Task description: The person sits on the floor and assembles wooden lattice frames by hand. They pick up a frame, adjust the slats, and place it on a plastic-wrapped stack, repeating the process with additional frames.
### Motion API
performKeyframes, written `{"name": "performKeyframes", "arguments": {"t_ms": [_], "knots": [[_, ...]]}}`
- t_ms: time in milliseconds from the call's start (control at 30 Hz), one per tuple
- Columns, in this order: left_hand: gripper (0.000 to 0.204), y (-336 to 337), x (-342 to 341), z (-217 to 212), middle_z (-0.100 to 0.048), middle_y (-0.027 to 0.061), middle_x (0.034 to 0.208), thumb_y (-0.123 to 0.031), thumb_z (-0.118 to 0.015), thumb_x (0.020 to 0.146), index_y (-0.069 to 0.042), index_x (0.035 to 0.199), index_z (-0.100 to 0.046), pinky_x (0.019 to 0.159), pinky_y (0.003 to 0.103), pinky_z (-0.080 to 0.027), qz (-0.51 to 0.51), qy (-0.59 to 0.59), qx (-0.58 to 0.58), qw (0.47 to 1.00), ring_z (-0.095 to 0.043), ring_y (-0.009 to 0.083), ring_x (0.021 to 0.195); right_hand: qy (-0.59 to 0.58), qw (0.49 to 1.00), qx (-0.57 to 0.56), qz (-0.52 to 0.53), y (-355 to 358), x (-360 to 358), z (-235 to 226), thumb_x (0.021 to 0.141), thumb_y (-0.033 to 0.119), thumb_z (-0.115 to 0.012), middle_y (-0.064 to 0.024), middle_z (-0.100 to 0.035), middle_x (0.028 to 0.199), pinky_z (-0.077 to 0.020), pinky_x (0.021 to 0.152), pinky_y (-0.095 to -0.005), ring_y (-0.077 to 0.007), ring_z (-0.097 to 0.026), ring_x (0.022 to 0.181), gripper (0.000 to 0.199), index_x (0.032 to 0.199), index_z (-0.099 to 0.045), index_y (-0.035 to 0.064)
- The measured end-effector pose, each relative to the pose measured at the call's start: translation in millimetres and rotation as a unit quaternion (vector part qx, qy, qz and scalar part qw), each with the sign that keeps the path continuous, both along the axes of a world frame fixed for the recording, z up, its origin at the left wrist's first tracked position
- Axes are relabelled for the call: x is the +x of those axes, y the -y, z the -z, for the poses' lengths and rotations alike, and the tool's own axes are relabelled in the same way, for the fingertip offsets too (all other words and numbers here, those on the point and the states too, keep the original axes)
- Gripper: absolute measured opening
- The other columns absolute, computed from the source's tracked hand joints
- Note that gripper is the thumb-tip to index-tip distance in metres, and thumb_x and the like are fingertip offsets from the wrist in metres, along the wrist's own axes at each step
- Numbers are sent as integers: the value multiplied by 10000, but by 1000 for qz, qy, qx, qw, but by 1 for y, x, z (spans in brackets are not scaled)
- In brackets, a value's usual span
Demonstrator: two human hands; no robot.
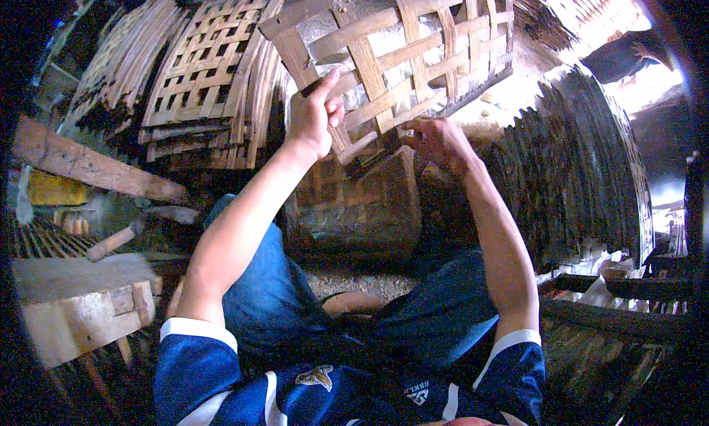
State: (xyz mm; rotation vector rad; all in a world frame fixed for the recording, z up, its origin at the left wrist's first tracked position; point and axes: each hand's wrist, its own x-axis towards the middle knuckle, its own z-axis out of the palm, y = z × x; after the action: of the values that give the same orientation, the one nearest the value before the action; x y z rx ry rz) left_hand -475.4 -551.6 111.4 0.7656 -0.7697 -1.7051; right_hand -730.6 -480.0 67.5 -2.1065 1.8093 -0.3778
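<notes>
In front of me a panel of flat wooden strips woven into an open lattice [367, 63] is held up at a tilt. My left hand [312, 125] is closed around its left edge strip, with the thumb on the near face. Along the lower edge, my right hand [443, 144] has its fingers curled against the rim; part of those fingers is hidden. Below the panel, between my knees, stands a dark brown block-like surface [354, 208], its kind unclear in the shade.
More woven panels [201, 68] stand stacked at the far left, beside another stack [122, 68]. A dense stack of dark panels [572, 167] stands at my right. A wooden beam [88, 164] and a wooden-handled tool [117, 240] lie left. Another person's hand [650, 53] shows far right.
</notes>
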Motion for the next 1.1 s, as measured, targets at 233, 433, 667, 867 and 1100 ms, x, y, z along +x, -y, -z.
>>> {"name": "performKeyframes", "arguments": {"t_ms": [233, 433, 667, 867, 1100], "knots": [[333, 4, 5, 5, -454, -36, 735, -252, -723, 843, -62, 1046, -539, 409, 216, -304, 3, -11, 29, 1000, -384, 54, 513, 52, 997, 35, -36, 1, 17, -15, 865, 315, -620, -138, -688, 947, -525, 766, -412, -327, -662, 855, 265, 968, -715, 91], [313, 4, 2, 4, -444, -42, 727, -247, -709, 855, -72, 1045, -533, 406, 204, -294, 11, -27, 36, 999, -380, 47, 513, 20, 999, -24, -41, -2, 15, -12, 876, 242, -611, -120, -669, 930, -522, 781, -411, -313, -656, 861, 204, 937, -719, 80], [340, -1, -1, -8, -403, -56, 672, -255, -693, 865, -65, 1092, -527, 405, 206, -274, 3, -1, 55, 998, -362, 47, 483, 12, 992, -121, -15, -10, 10, -14, 883, 126, -571, -160, -627, 893, -507, 709, -423, -363, -627, 814, 108, 901, -597, 23], [325, 7, 20, 0, -429, -78, 733, -273, -702, 845, -112, 1077, -542, 386, 168, -258, -18, 7, 27, 999, -351, 16, 509, -136, 974, -104, 149, -17, -62, 2, 852, 179, -602, -177, -641, 894, -491, 725, -416, -344, -625, 838, 179, 984, -612, 59], [271, 5, 6, 2, -434, -43, 699, -262, -720, 844, -94, 961, -543, 402, 207, -285, -7, -33, 30, 999, -380, 49, 497, -98, 934, -36, 342, -61, -190, 70, 830, 219, -626, -149, -674, 891, -502, 732, -425, -349, -645, 844, 176, 924, -654, 72]]}}
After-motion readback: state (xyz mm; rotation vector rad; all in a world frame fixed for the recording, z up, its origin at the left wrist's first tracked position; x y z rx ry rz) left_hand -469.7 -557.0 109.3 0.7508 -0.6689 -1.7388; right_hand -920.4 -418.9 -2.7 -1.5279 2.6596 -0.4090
